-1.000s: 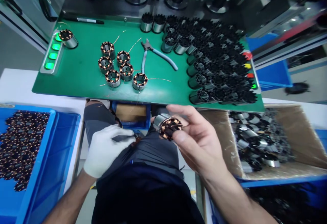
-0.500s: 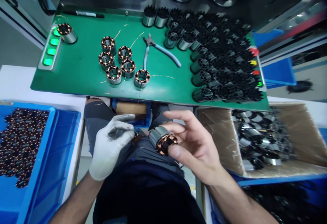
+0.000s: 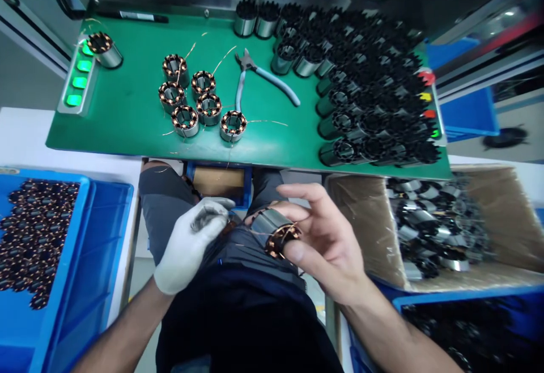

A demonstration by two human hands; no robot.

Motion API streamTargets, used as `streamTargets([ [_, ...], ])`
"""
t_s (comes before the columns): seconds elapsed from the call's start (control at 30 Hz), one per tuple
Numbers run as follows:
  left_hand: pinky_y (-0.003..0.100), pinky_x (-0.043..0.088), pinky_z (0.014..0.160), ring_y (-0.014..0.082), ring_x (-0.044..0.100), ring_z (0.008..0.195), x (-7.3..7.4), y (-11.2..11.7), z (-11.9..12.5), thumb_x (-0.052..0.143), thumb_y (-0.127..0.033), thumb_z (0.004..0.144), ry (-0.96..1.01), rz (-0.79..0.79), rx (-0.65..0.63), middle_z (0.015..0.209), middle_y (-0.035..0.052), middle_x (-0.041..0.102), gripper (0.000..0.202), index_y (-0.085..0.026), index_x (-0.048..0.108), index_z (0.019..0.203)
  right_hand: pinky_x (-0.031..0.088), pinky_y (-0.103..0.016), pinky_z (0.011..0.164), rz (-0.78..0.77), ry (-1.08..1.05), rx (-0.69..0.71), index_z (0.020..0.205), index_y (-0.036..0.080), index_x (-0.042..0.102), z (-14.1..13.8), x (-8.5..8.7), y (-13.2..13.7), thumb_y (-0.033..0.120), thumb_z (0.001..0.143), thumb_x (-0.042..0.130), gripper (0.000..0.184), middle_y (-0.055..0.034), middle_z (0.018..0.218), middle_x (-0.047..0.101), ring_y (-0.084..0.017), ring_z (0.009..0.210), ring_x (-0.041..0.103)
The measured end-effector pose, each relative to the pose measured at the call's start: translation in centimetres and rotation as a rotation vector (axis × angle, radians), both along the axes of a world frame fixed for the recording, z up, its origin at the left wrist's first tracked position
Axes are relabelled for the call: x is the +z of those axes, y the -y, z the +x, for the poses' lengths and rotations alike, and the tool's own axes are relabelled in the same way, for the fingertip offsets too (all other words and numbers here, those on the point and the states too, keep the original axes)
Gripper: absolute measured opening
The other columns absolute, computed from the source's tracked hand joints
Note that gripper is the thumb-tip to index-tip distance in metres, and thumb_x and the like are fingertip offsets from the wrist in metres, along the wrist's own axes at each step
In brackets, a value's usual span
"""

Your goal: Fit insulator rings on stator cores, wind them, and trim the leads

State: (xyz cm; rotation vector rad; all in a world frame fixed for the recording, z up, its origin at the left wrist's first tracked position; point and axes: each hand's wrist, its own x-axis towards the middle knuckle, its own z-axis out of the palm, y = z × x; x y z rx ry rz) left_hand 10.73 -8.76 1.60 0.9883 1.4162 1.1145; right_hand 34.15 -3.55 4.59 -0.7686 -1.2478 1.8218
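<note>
My right hand, bare, grips a motor stator between thumb and fingers over my lap. The stator is a silver cylinder, tilted, with its copper-wound end towards me. A thin copper wire shows along its side. To the left of it, my left hand wears a white glove with dark-stained fingertips. Its fingers are curled in and pressed towards the thumb, apart from the stator's body; what they pinch, if anything, is too fine to make out.
Several wound stators with loose wire ends stand on the green board beside cutting pliers. Many unwound black-topped stators fill its right side. A blue bin of wound stators is left, a lined box right.
My left hand has closed its fingers more and turned slightly beside the stator. My right hand keeps its hold, with the stator shifted a little to the right.
</note>
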Motion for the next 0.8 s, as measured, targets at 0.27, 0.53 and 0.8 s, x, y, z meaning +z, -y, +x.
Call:
streamTargets([
  [0.27, 0.054, 0.055, 0.134, 0.0359, 0.084, 0.132, 3.5, 0.1, -0.4, 0.102, -0.040, 0.087, -0.675, 0.615, -0.241, 0.144, 0.0074, 0.086, 0.086, -0.035, 0.060, 0.162, 0.068, -0.024, 0.094, -0.089, 0.092, 0.148, 0.164, 0.037, 0.054, -1.2, -0.4, 0.2, 0.024, 0.106, 0.087, 0.067, 0.0000, 0.116, 0.078, -0.013, 0.099, 0.080],
  [0.53, 0.035, 0.073, 0.102, 0.0271, 0.092, 0.102, 3.2, 0.1, 0.5, 0.094, -0.029, 0.092, -0.826, 0.605, -0.161, 0.120, -0.0013, 0.093, 0.057, -0.036, 0.077, 0.146, 0.063, -0.028, 0.079, 0.293, 0.287, -0.044, 0.096, 0.027, 0.091, -1.6, 0.6, -1.6, 0.022, 0.093, 0.101, 0.012, -0.0015, 0.091, 0.083, -0.016, 0.083, 0.076],
  [0.8, 0.030, 0.067, 0.073, 0.0204, 0.088, 0.083, 5.2, -0.5, 0.8, 0.107, -0.048, 0.081, -0.844, 0.517, 0.059, 0.099, -0.0048, 0.091, 0.038, -0.033, 0.085, 0.109, 0.071, -0.040, 0.100, 0.051, 0.157, -0.395, 0.096, 0.027, 0.082, -1.8, -1.4, -0.1, 0.050, 0.104, 0.089, 0.026, -0.0005, 0.086, 0.075, -0.017, 0.082, 0.071],
])
